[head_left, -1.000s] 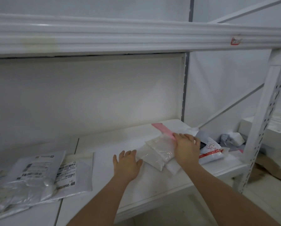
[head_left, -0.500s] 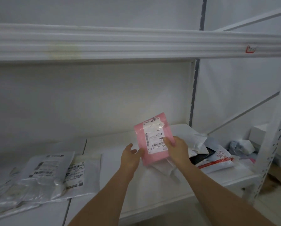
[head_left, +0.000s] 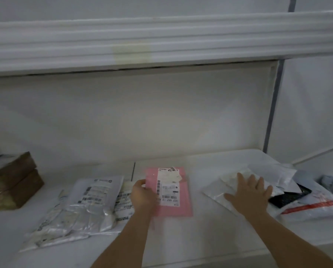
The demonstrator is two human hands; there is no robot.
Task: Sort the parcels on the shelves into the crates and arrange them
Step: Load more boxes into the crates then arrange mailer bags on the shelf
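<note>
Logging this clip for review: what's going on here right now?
A person is sorting parcels on a white shelf. The left hand holds the edge of a pink parcel lying flat, label up. The right hand rests spread on a clear bag atop the right-hand pile. More mailers lie to the left.

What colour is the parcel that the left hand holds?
Pink, with a white shipping label; the pink parcel in the left hand shows best in the head view.

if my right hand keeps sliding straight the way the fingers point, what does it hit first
Probably the crumpled white mailer behind the clear bag your right hand rests on. The fingers point up-right toward the back of the shelf. Depth is unclear, so they may already touch it.
</note>
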